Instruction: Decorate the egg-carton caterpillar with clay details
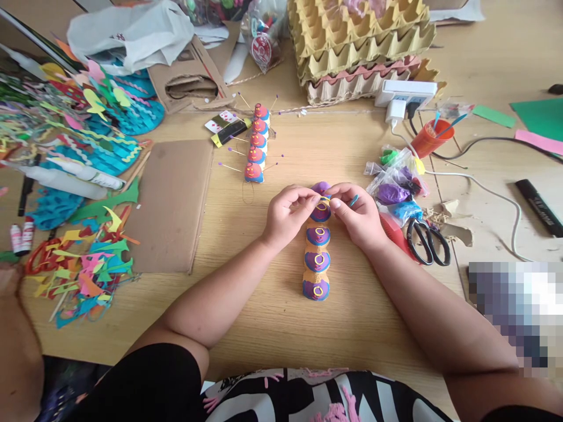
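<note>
A caterpillar-like strip of egg-carton cups point(317, 262), painted purple and blue with orange between them, lies lengthwise before me. Yellow rings sit on its cups. Over its far end, my left hand point(290, 214) and my right hand point(357, 218) meet with fingertips pinched. A thin yellow clay strand point(324, 197) runs between them, partly hidden by the fingers. A small blue stick point(354, 200) pokes out from the fingers of my right hand. Farther back stands a similar red and blue egg-carton caterpillar point(255, 153) with purple-tipped toothpicks at its sides.
Stacked egg trays point(352, 58) and a white power strip point(407, 92) are at the back. Black-handled scissors point(427, 241), bagged clay point(396, 190) and an orange cup point(428, 140) lie right. Left are a cardboard sheet point(173, 205), paper scraps point(88, 269) and another person's arm point(20, 346).
</note>
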Motion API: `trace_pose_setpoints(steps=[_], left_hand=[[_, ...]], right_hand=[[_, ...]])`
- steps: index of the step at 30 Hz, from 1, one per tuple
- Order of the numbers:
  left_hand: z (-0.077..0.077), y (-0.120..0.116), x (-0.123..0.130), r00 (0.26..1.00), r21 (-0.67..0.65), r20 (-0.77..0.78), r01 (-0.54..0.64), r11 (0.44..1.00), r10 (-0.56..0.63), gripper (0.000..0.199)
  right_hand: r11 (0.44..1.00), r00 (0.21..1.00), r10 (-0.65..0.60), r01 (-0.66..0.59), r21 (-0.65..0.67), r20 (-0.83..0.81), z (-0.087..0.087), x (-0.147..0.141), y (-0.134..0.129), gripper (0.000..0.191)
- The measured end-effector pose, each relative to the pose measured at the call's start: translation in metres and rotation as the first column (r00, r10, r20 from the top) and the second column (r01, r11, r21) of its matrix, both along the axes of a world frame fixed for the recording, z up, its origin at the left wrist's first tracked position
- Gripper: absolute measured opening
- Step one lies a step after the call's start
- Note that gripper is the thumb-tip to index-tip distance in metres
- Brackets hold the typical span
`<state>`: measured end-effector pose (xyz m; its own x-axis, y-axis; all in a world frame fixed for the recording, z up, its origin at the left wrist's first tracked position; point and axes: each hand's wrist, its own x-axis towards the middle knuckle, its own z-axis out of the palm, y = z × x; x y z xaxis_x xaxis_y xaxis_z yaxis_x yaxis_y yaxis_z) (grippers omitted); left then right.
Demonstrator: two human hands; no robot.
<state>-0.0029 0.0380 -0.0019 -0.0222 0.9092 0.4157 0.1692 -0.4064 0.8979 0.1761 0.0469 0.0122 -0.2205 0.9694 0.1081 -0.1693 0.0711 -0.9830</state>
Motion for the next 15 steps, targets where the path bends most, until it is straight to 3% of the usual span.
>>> trace_pose_setpoints(steps=[10,15], left_hand=[[0.0,0.0011,-0.0017,1.0,0.0,0.008,0.014,1.0,-0.014,0.031],[-0.0004,0.0006,-0.0003,1.0,-0.019,0.027,0.012,1.0,-0.012,0.033]], right_hand=[[0.995,0.997,0.077,-0.078,0.068,0.012,-0.0053,0.0016,0.0004,0.051],[0.999,0.999,0.009,-0.011,0.033,0.038,-0.0047,-0.0023,-0.0004,0.044]])
